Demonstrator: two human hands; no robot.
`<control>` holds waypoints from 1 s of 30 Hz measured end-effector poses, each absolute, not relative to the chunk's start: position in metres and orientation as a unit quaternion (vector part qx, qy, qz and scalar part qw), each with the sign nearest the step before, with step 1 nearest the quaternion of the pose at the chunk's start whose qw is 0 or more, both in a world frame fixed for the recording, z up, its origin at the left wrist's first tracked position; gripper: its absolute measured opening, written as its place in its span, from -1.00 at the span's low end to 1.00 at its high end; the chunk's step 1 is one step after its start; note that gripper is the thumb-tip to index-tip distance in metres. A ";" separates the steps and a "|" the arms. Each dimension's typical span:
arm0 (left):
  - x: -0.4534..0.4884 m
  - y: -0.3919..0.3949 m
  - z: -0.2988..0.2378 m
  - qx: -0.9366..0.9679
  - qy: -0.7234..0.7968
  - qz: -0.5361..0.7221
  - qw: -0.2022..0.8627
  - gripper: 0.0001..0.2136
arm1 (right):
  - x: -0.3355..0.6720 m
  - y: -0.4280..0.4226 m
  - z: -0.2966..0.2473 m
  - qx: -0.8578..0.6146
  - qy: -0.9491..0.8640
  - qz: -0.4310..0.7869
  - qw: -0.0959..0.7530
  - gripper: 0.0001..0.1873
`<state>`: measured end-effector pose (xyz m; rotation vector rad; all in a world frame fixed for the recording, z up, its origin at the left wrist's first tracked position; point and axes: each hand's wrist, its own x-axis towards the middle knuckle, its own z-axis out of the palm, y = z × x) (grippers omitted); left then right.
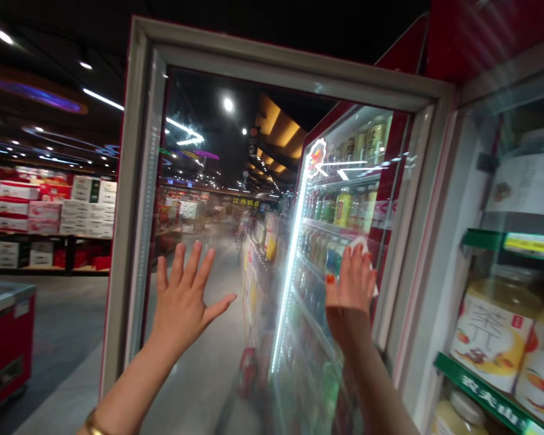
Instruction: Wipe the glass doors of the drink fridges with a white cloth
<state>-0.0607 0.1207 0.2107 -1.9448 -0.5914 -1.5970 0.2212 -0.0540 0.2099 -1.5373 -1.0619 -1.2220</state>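
Note:
A framed glass cooler door (pixel 281 60) stands open in front of me. My left hand (pixel 181 299) is spread with its fingers apart at the left part of the pane, holding nothing; whether the palm touches the glass I cannot tell. My right hand (pixel 352 284) is on the right part of the pane, its fingers together over a white cloth or tissue (pixel 359 243). Only edges of this white piece show, above and beside the fingers; the rest is hidden by the hand. The hand is slightly blurred.
On the right, cooler shelves with green price strips (pixel 485 386) hold large juice bottles (pixel 494 332). Through the glass, a bright light strip (pixel 290 266) and rows of drinks show. At the left stand a red chest freezer (pixel 6 350) and stacked boxes (pixel 88 205).

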 end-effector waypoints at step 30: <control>-0.064 0.142 0.318 -0.704 -0.150 -0.605 0.339 -0.19 | 0.159 -0.021 0.339 -0.519 -0.600 -0.555 0.250 -0.28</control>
